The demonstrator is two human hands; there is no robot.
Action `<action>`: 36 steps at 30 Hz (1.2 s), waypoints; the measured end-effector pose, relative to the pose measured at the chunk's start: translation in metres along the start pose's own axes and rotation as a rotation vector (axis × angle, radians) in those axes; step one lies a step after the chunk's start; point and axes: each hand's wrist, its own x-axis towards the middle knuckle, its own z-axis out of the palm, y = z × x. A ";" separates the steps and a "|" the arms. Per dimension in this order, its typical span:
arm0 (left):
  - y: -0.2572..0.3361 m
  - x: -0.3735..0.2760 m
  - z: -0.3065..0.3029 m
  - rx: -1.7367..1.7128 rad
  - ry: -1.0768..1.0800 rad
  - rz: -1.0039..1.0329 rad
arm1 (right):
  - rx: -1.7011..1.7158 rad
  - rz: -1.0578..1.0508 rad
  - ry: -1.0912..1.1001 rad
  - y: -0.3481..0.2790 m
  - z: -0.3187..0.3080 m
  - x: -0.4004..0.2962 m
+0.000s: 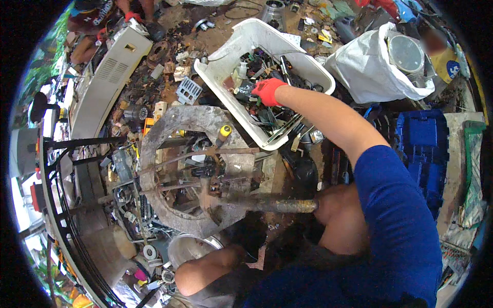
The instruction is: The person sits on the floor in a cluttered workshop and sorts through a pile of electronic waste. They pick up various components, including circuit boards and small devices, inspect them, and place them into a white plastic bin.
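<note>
My right hand [269, 91], in a red glove, reaches into a white plastic bin [210, 75] of mixed scrap. Its fingers are at a dark piece wrapped in clear plastic [245, 91]; whether they grip it cannot be told. My left hand is out of view. Before me lies a worn, ring-shaped grey slab [185, 115] with rusty bars across its opening. A hammer [277, 204] lies over the slab's near side, its handle towards my knee. A screwdriver's yellow and black handle [223, 134] stands up on the slab's far side.
A white sack [358, 61] holding a clear round container stands at the upper right, near a blue plastic crate [423, 154]. A long beige metal panel [111, 73] stands at the left. Another person's red-gloved hand [133, 17] is beyond it. A metal pot [188, 250] sits by my knee.
</note>
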 end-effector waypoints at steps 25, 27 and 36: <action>0.294 -0.023 0.034 -0.909 -0.453 0.382 | 0.570 0.045 0.131 0.050 0.013 0.005; 0.323 -0.034 0.028 -0.961 -0.521 0.399 | 0.594 0.033 0.177 0.053 0.008 -0.001; 0.411 -0.035 0.018 -1.058 -0.686 0.695 | 1.280 -0.044 0.287 0.054 -0.090 -0.066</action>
